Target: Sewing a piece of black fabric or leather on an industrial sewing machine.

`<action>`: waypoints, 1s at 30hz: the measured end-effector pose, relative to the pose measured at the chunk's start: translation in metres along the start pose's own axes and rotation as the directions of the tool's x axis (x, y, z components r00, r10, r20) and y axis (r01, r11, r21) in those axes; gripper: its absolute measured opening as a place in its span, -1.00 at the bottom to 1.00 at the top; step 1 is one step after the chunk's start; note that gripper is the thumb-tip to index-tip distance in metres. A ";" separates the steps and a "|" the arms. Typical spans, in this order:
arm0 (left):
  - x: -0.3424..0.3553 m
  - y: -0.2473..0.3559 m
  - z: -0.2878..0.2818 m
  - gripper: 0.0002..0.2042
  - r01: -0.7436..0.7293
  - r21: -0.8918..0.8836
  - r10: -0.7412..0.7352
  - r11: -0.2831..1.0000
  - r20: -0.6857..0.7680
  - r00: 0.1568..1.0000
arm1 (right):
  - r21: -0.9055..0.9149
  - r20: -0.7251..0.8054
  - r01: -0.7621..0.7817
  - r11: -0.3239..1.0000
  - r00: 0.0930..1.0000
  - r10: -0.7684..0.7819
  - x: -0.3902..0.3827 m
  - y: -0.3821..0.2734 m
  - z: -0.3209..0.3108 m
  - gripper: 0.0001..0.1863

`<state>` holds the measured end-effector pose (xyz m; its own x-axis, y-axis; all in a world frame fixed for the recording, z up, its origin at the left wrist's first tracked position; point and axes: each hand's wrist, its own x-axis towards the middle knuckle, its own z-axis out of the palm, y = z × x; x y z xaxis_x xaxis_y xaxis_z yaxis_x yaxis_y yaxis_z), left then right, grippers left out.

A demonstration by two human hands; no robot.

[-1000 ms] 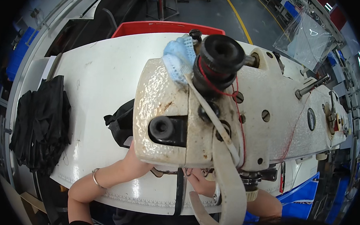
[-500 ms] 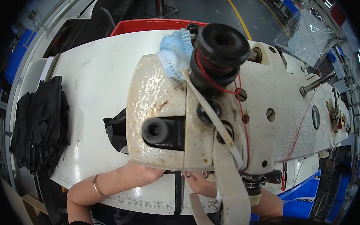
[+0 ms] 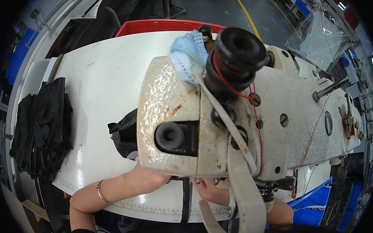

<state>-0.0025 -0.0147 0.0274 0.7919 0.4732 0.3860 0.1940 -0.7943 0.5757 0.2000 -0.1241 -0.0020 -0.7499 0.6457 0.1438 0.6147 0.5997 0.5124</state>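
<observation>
A cream sewing machine [image 3: 173, 82] fills the middle, with red thread, a black thread tensioner [image 3: 240, 49] and a blue cloth [image 3: 183, 53] wedged beside it. My left hand [image 3: 151, 178] reaches under the machine's head at its left side, its fingers hidden. My right hand [image 3: 208, 187] is bent under the head right of a dark vertical strip [image 3: 185, 201], fingers curled and partly hidden; what they hold cannot be made out. Black fabric [image 3: 122, 136] sticks out from behind the head, above my left hand.
A pile of black fabric [image 3: 40, 130] lies on the white table [image 3: 95, 82] at left. A red bin [image 3: 162, 23] stands behind the table, a blue bin [image 3: 312, 207] at lower right. A clear plastic bag [image 3: 321, 35] hangs at back right.
My left hand has shifted down and rightward, nearer my right hand. The black fabric behind the head has shifted a little. The machine sits slightly differently in the view.
</observation>
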 end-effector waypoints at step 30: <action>-0.007 0.022 0.004 -0.71 -0.178 0.409 0.152 0.895 0.097 0.984 | 0.536 -0.081 -0.236 0.811 0.942 0.327 0.001 0.006 -0.016 -0.81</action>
<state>-0.0014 -0.0366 0.0350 0.8643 0.3083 0.3974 0.2696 -0.9510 0.1514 0.1991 -0.1276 0.0142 -0.5248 0.7660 0.3712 0.8061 0.5873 -0.0725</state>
